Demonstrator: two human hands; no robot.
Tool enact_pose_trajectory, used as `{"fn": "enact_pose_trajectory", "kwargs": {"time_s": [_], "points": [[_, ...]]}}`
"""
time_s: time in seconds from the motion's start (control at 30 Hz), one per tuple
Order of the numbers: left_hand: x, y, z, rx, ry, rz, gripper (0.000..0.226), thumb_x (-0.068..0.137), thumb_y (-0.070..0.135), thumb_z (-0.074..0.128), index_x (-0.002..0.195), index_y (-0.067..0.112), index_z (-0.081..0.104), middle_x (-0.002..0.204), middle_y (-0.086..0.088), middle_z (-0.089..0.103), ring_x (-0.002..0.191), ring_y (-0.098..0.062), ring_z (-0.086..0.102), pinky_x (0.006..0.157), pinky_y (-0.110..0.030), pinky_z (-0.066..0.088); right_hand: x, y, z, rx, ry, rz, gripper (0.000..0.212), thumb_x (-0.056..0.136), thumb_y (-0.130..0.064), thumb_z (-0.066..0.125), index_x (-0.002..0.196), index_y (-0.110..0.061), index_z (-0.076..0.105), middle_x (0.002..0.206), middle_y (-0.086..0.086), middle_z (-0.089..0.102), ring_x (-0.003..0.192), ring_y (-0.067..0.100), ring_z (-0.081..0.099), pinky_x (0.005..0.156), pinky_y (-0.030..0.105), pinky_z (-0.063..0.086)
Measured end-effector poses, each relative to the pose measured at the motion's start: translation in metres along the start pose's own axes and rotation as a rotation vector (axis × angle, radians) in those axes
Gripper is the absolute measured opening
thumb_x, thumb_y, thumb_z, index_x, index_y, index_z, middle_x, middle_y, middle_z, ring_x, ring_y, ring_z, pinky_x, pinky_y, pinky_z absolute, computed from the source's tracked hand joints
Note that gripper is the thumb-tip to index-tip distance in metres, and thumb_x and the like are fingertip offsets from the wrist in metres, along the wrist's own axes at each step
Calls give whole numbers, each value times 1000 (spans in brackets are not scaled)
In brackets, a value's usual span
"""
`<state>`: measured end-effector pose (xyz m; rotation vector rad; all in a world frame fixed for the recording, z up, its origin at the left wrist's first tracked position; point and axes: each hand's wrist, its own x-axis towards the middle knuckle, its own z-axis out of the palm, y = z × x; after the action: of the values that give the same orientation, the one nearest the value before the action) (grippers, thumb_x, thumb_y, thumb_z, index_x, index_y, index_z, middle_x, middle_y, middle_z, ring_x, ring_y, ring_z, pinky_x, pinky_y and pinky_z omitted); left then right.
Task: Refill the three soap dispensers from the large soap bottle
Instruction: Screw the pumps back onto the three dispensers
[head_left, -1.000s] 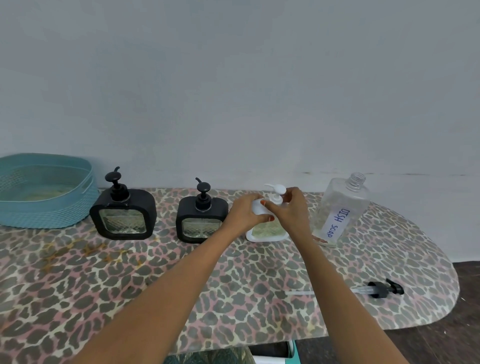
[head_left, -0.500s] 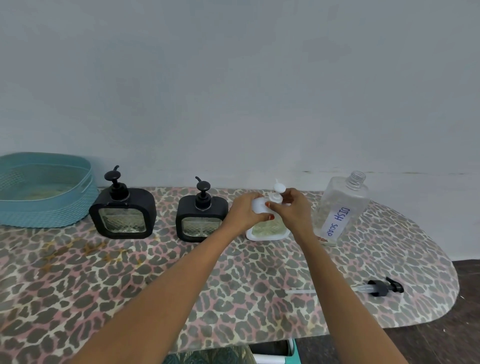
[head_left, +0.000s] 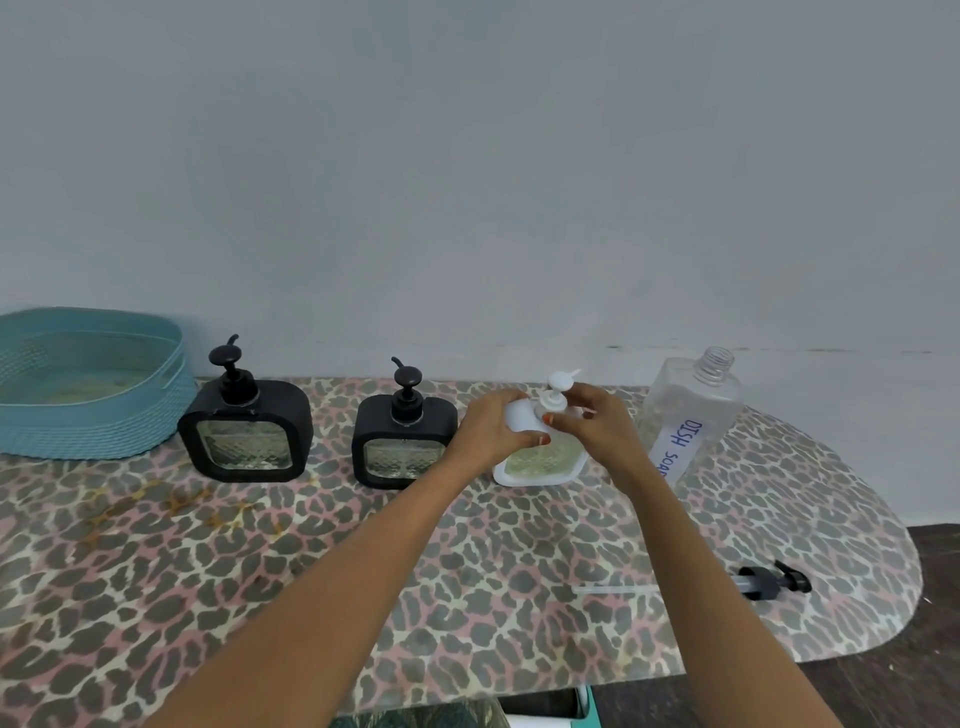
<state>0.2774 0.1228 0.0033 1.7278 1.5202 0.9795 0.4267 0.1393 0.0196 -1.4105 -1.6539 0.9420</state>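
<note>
One loose pump (head_left: 769, 582) lies nearest on the table (head_left: 208, 571). Behind stand three dispensers (two black (head_left: 247, 428) (head_left: 402, 441), one white (head_left: 540, 457)) and one uncapped soap bottle (head_left: 693, 410). The left hand (head_left: 493, 428) has its grip clamped on the white dispenser's body; the right hand (head_left: 597, 423) pinches the pump collar.

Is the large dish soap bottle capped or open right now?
Open. The large soap bottle shows a bare threaded neck, and its black pump lies apart on the table.

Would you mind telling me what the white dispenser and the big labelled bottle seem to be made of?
White square soap dispenser: likely matte opaque plastic, framing a clear textured window, glass or plastic. Large clear "DISH SOAP" bottle: probably transparent glossy plastic, with a moulded threaded neck.
</note>
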Motion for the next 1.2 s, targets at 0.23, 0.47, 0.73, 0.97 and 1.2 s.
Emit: {"fn": "enact_pose_trajectory", "kwargs": {"time_s": [0.23,0.47,0.73,0.97,1.2], "points": [[1,0,0,-3,-5,-3,36,71,24,77,98,8,60,89,0,57,79,-14,52,57,-14,35,3,1,24,-118,237,-32,45,70,-19,79,106,-4,55,93,2,53,90,22,54,71,26,38],[1,-3,1,-10,7,1,42,71,27,77,105,9,59,96,-3,61,83,-14,52,59,-13,34,1,-1,6,-138,38,-116,33,79,-12,71,110,-3,62,106,12,62,92,19,54,70,13,38],[1,-1,1,-10,-2,-7,45,71,24,77,110,9,59,105,-5,63,89,-14,53,64,-14,37,1,0,23,-155,293,-31,43,69,-26,81,100,-4,60,90,5,61,80,15,53,68,21,38],[1,-2,2,-17,6,-12,43,72,24,76,107,7,60,106,-9,64,88,-16,54,67,-22,38,1,5,17,-155,63,-75,47,79,-21,71,122,-9,54,111,-1,55,103,16,51,87,28,38],[-1,0,1,5,8,-3,40,72,26,77,103,8,60,100,-6,63,82,-13,51,58,-12,33,4,4,10,-244,87,-46,37,78,-21,72,111,-9,65,107,4,65,103,17,55,88,31,36]]}}
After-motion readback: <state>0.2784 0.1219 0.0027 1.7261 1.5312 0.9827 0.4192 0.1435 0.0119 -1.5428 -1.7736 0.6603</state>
